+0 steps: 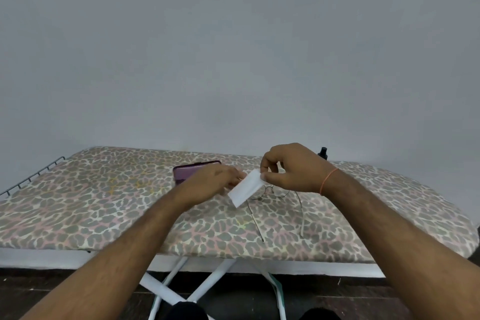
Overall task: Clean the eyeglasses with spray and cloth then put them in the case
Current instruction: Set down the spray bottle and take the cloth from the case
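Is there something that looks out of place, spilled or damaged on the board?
Nothing stands out. The eyeglasses lie unfolded on the ironing board, the purple case sits behind the left hand, and both hands hold the white cloth. The right hand hides most of the spray bottle.

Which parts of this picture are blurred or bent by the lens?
Head view: the left hand is smeared by motion; the right hand pinching the white cloth is sharper; the ironing board edge curves from wide-angle distortion; light is flat, without glare.
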Action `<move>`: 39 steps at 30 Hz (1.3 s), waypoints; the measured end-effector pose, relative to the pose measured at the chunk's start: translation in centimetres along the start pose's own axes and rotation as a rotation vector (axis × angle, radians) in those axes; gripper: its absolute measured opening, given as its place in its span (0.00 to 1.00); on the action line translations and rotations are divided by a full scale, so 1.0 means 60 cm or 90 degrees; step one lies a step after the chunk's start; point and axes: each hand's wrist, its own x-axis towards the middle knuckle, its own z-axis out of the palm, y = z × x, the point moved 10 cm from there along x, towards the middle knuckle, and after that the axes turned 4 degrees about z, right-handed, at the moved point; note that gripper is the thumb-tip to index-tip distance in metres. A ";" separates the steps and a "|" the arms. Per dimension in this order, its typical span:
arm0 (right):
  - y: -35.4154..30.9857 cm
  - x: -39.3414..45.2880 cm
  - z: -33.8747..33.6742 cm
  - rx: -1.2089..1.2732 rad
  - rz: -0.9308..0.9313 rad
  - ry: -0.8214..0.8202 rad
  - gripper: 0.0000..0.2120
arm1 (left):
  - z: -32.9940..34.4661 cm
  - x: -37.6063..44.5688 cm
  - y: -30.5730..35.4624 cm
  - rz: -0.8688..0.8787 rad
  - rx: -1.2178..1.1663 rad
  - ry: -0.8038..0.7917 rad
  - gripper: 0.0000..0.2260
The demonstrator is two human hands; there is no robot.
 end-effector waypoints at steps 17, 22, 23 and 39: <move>0.082 -0.026 0.042 0.078 -0.016 0.212 0.21 | 0.061 0.082 -0.037 0.013 -0.316 0.031 0.15; 0.094 -0.005 0.058 0.151 -0.004 0.255 0.17 | 0.065 0.104 -0.034 0.074 -0.372 0.048 0.06; 0.100 -0.002 0.059 0.169 0.004 0.265 0.16 | 0.063 0.108 -0.038 0.077 -0.385 0.055 0.06; 0.182 0.016 0.120 0.572 0.102 0.300 0.10 | 0.050 0.130 -0.047 0.111 -0.389 0.101 0.11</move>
